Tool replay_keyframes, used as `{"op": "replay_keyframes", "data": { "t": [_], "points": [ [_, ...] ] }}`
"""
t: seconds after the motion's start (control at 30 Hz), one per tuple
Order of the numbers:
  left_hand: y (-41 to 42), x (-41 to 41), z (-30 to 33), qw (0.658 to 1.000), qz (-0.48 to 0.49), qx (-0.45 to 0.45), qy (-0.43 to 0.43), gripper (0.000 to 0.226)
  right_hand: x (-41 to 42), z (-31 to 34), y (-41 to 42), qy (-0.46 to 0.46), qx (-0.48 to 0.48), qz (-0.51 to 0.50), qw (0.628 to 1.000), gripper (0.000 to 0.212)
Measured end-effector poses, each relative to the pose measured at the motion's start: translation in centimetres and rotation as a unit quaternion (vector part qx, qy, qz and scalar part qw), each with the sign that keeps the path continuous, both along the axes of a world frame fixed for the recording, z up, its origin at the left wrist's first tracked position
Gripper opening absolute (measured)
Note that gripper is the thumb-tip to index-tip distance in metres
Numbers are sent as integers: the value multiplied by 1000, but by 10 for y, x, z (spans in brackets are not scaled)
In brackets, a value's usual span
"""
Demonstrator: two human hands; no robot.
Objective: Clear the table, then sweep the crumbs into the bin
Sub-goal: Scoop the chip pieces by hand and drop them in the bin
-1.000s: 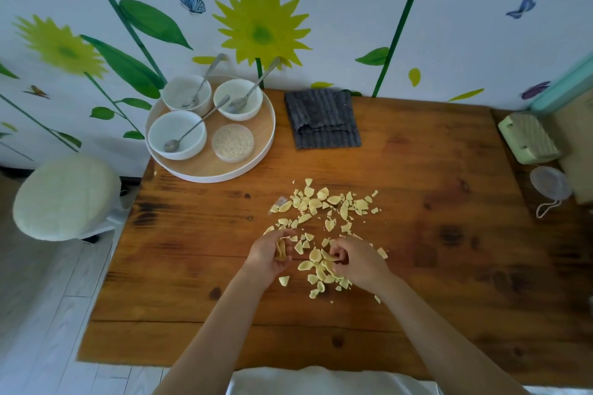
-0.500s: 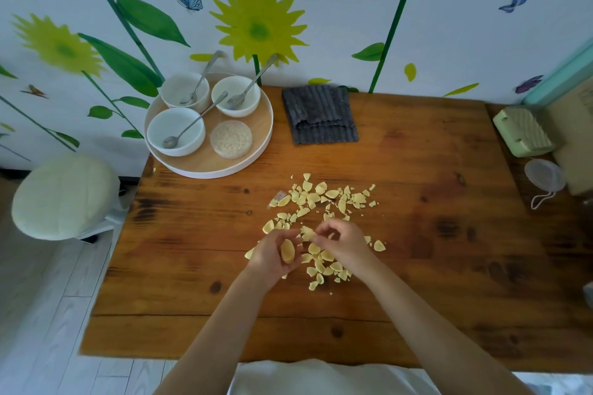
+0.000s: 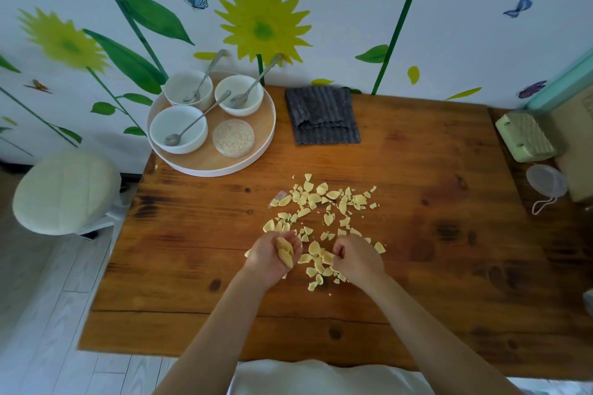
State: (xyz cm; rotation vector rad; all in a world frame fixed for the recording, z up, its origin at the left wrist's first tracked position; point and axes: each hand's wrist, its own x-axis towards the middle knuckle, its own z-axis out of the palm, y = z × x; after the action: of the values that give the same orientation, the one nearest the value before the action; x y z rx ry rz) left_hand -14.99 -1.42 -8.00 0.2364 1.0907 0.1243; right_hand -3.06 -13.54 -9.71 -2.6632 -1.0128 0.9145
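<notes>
From my remote seat, the curled fingers of the right hand (image 3: pixel 356 258) cover whatever they pinch, so I cannot tell if a piece is held. The left hand (image 3: pixel 271 258) hides part of the pale yellow chip fragments (image 3: pixel 324 202) beneath it. A small clear scrap (image 3: pixel 279 195) at the pile's far left is too small to identify. At the right edge, a beige cabinet (image 3: pixel 574 138) is cut off.

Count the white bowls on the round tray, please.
3, all on the round tray: back-left bowl, back-right bowl, front-left bowl. Each holds a spoon. None seems hidden.
</notes>
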Motion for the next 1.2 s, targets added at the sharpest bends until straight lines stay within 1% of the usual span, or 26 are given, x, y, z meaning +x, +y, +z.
{"op": "replay_keyframes", "data": {
  "t": [0.1,0.13,0.17,0.23,0.3,0.33,0.37,0.4,0.47,0.53,0.57,0.63,0.77,0.9,0.97,1.03,1.1,1.13,1.17,1.2],
  "points": [
    [1,0,-2,1000,-5,-5,5,27,3,0,-1,10,20,-27,999,6],
    [2,0,-2,1000,-8,-8,5,27,5,1,0,28,40,-42,998,7],
    [2,0,-2,1000,-14,-8,5,26,6,5,2,62,70,-60,994,9],
    [1,1,0,999,-38,1,4,25,5,18,9,167,134,-82,973,15],
    [-1,3,0,998,-55,4,-3,28,0,32,18,259,159,-61,951,14],
    [-2,4,0,998,-58,1,-7,30,-2,36,23,281,160,-47,945,10],
    [-2,4,0,998,-58,-3,-11,32,-4,39,26,283,162,-38,945,6],
    [-3,5,0,998,-55,-8,-12,33,-4,38,28,264,163,-36,950,5],
    [-1,5,-1,999,-45,-16,-7,33,1,31,28,179,144,-39,972,5],
    [2,4,-2,999,-33,-13,9,32,8,21,21,97,84,-35,991,7],
    [3,2,-3,999,-25,-11,16,30,9,16,17,74,47,-29,996,8],
    [6,0,-4,1000,-2,-17,17,29,8,7,10,54,-8,-18,998,11],
    [8,-2,-2,998,37,-41,-9,32,2,-2,7,31,-16,-22,999,11],
    [9,-3,-1,998,44,-52,-12,36,2,3,11,17,-10,-30,999,5],
    [9,-2,-2,997,45,-53,-16,39,3,10,17,19,16,-31,999,8],
    [9,0,-2,998,36,-52,-18,40,-1,21,26,59,73,-21,995,13],
    [8,0,-2,998,20,-50,-25,40,-7,32,34,127,132,1,983,19],
    [8,0,-2,998,14,-50,-29,39,-10,35,38,150,144,7,978,20],
    [8,0,-2,998,13,-50,-29,39,-11,36,39,152,145,8,978,17],
    [8,0,-2,998,21,-53,-28,37,-11,33,40,135,137,3,981,12]
  ]
}}
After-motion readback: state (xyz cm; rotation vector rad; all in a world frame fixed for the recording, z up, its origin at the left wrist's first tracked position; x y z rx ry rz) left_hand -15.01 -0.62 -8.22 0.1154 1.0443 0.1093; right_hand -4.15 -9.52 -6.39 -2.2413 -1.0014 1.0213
